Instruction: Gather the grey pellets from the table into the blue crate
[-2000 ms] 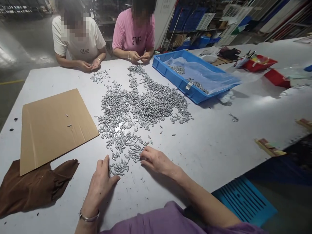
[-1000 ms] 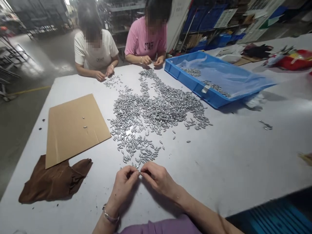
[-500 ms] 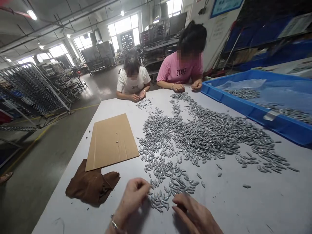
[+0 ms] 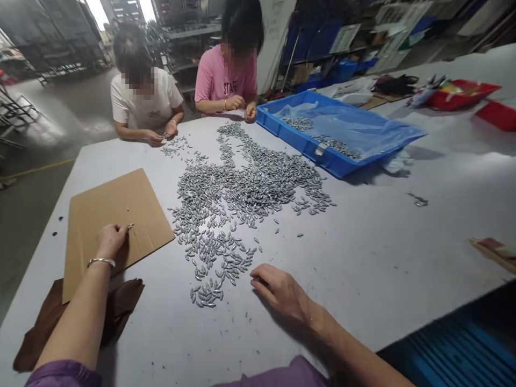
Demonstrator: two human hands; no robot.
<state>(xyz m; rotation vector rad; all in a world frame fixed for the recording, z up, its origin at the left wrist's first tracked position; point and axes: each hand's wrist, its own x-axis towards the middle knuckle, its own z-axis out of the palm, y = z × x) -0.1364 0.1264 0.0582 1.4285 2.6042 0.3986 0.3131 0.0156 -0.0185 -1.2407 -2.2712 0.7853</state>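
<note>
My left hand (image 4: 114, 241) reaches over a flat cardboard sheet (image 4: 100, 199), its thumb and fingers pinched on a small grey metal piece (image 4: 131, 226), pointed at both ends. Another tiny piece (image 4: 128, 208) lies farther up the cardboard. My right hand (image 4: 280, 290) rests on the white table with fingers loosely curled and apart, nothing visible between them. Just left of it, a small cluster of the same pieces (image 4: 207, 293) tails off from the large spread pile (image 4: 258, 183) at mid-table.
Brown cloth (image 4: 40, 333) lies partly under the cardboard and my left forearm. A blue tray (image 4: 300, 137) with plastic film and more pieces stands at the back right. Two people sit across, their hands near the pieces. Red trays (image 4: 463, 94) lie far right.
My left hand has moved from the near cluster to the cardboard, onto a metal piece there. The right hand has drawn away from the cluster. The view has swung right.
</note>
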